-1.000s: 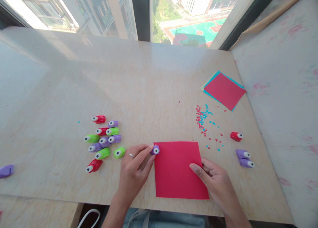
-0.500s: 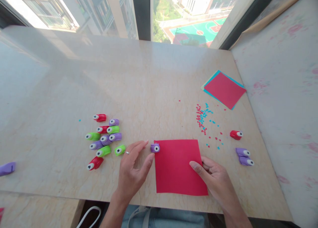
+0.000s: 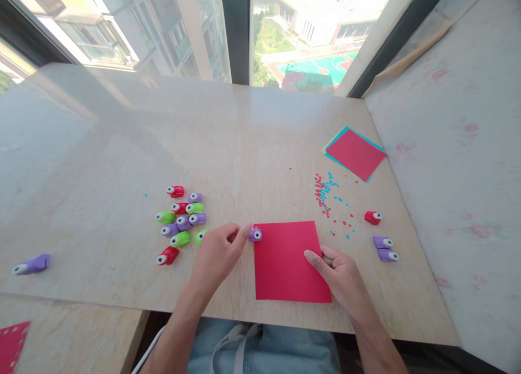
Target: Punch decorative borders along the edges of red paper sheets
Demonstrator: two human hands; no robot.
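A red paper square (image 3: 287,260) lies flat near the table's front edge. A small purple punch (image 3: 255,234) sits on its upper left corner. My left hand (image 3: 220,252) is beside it, fingers curled, with a fingertip touching the punch. My right hand (image 3: 340,273) rests on the paper's right edge, thumb on top and fingers curled under the sheet, pinning it.
A cluster of several red, green and purple punches (image 3: 182,222) lies left of my left hand. Another purple punch (image 3: 32,264) is far left. A red punch (image 3: 372,217) and two purple ones (image 3: 385,249) sit right. Punched confetti (image 3: 328,195) and stacked paper (image 3: 355,153) lie beyond.
My left hand drew back from the purple punch, then returned so a fingertip touches it again. The view tilted up and everything shifted slightly. My right hand stayed on the paper.
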